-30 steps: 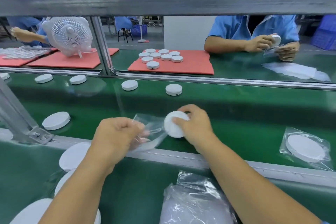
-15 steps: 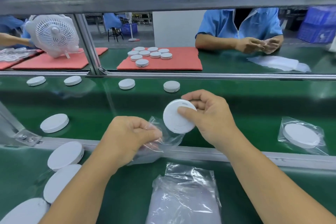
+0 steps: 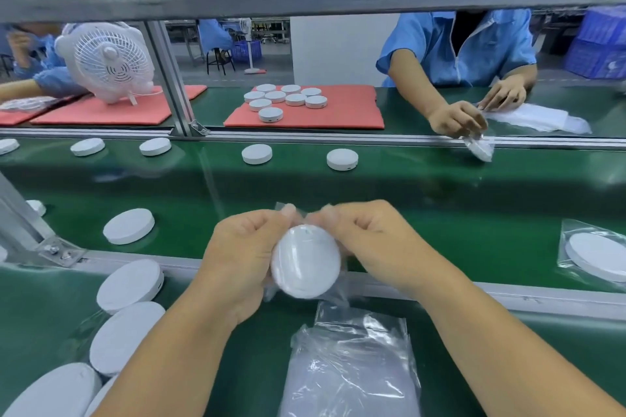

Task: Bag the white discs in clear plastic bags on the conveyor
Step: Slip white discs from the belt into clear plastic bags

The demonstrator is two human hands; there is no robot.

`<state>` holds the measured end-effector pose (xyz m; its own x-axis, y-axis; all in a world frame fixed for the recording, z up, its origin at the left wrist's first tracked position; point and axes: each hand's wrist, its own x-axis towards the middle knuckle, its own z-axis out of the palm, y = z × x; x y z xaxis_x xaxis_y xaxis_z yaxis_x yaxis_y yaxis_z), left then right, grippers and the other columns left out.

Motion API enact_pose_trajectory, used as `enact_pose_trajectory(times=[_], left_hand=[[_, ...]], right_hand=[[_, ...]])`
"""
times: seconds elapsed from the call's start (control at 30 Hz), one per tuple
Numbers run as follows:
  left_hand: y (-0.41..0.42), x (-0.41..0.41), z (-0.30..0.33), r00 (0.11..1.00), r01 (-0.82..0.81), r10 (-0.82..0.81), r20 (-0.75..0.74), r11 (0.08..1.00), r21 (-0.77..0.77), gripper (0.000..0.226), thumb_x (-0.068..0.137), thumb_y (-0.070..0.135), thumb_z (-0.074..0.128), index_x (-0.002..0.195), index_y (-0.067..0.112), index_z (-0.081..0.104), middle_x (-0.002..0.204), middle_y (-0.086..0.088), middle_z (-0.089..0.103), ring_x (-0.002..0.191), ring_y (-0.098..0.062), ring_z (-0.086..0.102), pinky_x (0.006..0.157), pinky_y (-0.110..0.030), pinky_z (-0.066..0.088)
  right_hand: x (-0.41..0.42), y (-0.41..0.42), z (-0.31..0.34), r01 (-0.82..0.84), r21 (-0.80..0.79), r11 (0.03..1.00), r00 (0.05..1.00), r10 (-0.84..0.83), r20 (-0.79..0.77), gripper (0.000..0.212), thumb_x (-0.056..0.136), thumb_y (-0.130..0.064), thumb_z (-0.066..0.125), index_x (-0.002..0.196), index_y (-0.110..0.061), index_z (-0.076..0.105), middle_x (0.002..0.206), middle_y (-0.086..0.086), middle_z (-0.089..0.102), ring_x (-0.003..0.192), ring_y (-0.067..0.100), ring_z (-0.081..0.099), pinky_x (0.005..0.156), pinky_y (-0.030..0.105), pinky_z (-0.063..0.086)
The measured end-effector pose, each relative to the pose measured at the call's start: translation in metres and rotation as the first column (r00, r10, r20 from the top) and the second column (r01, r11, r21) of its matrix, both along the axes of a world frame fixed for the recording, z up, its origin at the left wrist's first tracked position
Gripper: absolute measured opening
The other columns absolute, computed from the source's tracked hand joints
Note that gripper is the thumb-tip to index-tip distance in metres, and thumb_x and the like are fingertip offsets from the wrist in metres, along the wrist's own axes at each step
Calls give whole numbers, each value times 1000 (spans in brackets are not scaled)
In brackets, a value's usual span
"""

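A white disc sits inside a clear plastic bag held above the near rail of the green conveyor. My left hand pinches the bag's top edge at the left, and my right hand pinches it at the right. Both sets of fingertips meet above the disc. A bagged disc lies on the belt at the right. A stack of empty clear bags lies on the near bench below my hands.
Loose white discs lie at my near left and on the belt. Across the belt, a person in blue handles a bag. A red mat holds several discs. A white fan stands far left.
The disc went from my right hand's fingertips into the bag. Both hands now pinch the bag's opening, and they have come together over the near rail.
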<state>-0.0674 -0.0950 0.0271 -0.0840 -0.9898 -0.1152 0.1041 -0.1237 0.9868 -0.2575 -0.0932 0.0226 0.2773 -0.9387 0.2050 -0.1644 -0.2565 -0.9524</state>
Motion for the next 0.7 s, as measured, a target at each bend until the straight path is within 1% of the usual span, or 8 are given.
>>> enact_pose_trajectory(times=[0.1, 0.17, 0.27, 0.37, 0.43, 0.53, 0.6, 0.7], left_hand=[[0, -1, 0, 998, -48, 47, 38, 998, 27, 36, 82, 41, 75, 78, 5, 76, 75, -24, 72, 56, -27, 62, 47, -35, 52], [-1, 5, 1, 951, -38, 42, 305, 999, -21, 30, 91, 38, 76, 80, 10, 75, 82, -14, 79, 67, -22, 75, 64, -43, 64], [2, 12, 4, 611, 48, 37, 791, 995, -83, 31, 78, 55, 83, 72, 25, 77, 68, 12, 73, 67, -8, 67, 61, -25, 53], [15, -9, 1, 341, 272, -247, 907, 950, 156, 48, 60, 67, 87, 81, 25, 78, 75, 7, 77, 70, -13, 69, 68, -27, 60], [20, -20, -4, 224, 351, -330, 917, 905, 240, 43, 64, 59, 89, 83, 22, 77, 74, 7, 77, 67, -13, 69, 67, -28, 60], [19, -17, -5, 293, 416, -406, 866, 869, 267, 21, 78, 43, 88, 77, 25, 78, 55, 16, 64, 50, -5, 53, 50, -16, 43], [18, -10, -4, 352, 450, -444, 824, 852, 267, 14, 84, 43, 82, 80, 31, 80, 60, 12, 67, 52, -5, 51, 52, -16, 42], [15, -4, -4, 378, 488, -476, 794, 831, 266, 14, 93, 46, 72, 83, 40, 80, 80, 7, 77, 64, -8, 58, 66, -23, 49]], right_hand=[[0, -3, -6, 10, -28, 1000, 986, -14, -166, 21, 87, -28, 75, 104, -38, 79, 98, -15, 79, 96, 6, 73, 89, 37, 61], [-14, -12, -12, 228, -82, 970, 940, -241, -243, 19, 85, -22, 79, 94, -38, 80, 87, -18, 78, 86, 3, 73, 84, 41, 61], [-58, -25, -21, 534, -37, 844, 809, -523, -269, 7, 87, -23, 77, 90, -27, 82, 83, -15, 77, 86, 11, 72, 83, 42, 60], [-101, -27, -36, 711, -78, 699, 628, -680, -378, 11, 91, -22, 73, 97, -22, 82, 91, -9, 75, 99, 24, 69, 80, 31, 50], [-111, -27, -43, 746, -97, 659, 533, -678, -506, 28, 92, -25, 70, 119, -18, 75, 116, 3, 73, 109, 29, 64, 83, 31, 46], [-103, -27, -44, 729, -231, 644, 353, -643, -680, 56, 94, -36, 65, 145, -15, 53, 150, 14, 49, 134, 36, 46, 104, 45, 42], [-89, -26, -39, 644, -388, 659, 317, -692, -649, 48, 96, -37, 64, 138, -14, 60, 145, 11, 55, 131, 34, 49, 105, 46, 42], [-60, -21, -27, 493, -335, 803, 627, -595, -503, 21, 95, -34, 65, 111, -24, 76, 107, -16, 75, 95, 9, 67, 89, 32, 52]])
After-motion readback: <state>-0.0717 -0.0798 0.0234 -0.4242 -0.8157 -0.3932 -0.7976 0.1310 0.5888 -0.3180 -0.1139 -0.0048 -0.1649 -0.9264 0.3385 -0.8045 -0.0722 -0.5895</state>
